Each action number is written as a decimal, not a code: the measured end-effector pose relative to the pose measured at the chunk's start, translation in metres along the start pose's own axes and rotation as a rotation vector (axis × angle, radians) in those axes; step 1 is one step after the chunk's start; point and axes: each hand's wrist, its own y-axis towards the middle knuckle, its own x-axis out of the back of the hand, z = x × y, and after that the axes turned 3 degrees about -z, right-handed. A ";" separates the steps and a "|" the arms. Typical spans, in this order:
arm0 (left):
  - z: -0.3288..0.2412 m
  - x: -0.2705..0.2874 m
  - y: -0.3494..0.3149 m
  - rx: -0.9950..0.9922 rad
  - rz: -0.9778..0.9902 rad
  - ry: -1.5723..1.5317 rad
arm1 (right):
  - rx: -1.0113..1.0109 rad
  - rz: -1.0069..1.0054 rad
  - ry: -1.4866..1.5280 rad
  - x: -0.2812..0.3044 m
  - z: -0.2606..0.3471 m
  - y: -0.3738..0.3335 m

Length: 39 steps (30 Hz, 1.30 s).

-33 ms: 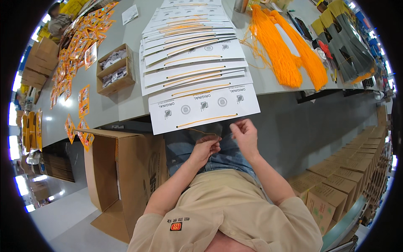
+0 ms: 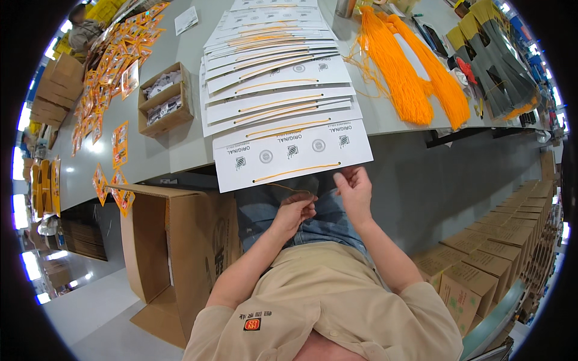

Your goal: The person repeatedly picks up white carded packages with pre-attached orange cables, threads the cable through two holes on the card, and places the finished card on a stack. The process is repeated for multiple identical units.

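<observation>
Both hands are just below the table's front edge, above my lap in blue jeans. My left hand (image 2: 295, 210) pinches a thin orange cord (image 2: 289, 188) that runs across toward my right hand (image 2: 355, 192). The right hand's fingers are pinched together close under the nearest white card (image 2: 295, 153). That card hangs over the table edge and has an orange cord stretched across it. Behind it, a long overlapping row of similar white cards (image 2: 277, 72) runs away across the grey table (image 2: 186, 150).
A thick bundle of orange cords (image 2: 409, 72) lies right of the cards, with dark grey bundles (image 2: 500, 66) beyond. A small cardboard tray of packets (image 2: 165, 99) and several orange packets (image 2: 114, 66) sit on the left. An open carton (image 2: 168, 246) stands by my left knee. Stacked cartons (image 2: 500, 253) line the right.
</observation>
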 end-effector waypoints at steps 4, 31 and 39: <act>0.001 0.000 0.000 -0.011 0.018 0.006 | 0.044 0.122 0.058 -0.003 -0.006 0.010; -0.048 -0.021 -0.025 -0.636 -0.307 0.418 | -0.025 0.429 -0.216 -0.029 -0.007 -0.032; -0.047 -0.021 -0.039 -0.593 -0.138 0.361 | 0.464 0.398 -0.418 -0.028 0.011 -0.012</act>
